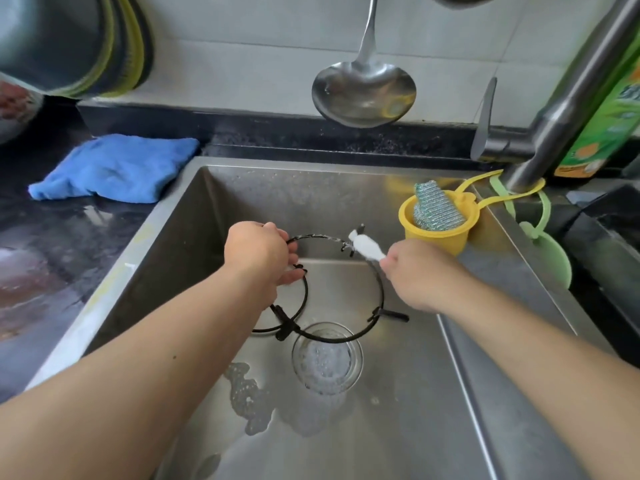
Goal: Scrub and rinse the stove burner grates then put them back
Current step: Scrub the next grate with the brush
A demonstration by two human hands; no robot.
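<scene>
Inside the steel sink (194,223), my left hand (258,251) grips the upper left rim of a black wire burner grate (375,277), holding it tilted with its lower edge near the drain (327,358). A second black grate (301,299) lies partly behind it, under my left wrist. My right hand (414,273) holds a small white brush (365,247), whose foamy head touches the grate's top right rim. White suds cling to the top of the ring.
A yellow cup (434,233) with a silver scrub pad (434,206) hangs in the sink's right corner. The faucet (568,98) rises at right beside a green detergent bottle (602,109). A ladle (363,88) hangs on the wall; a blue cloth (114,168) lies on the counter at left.
</scene>
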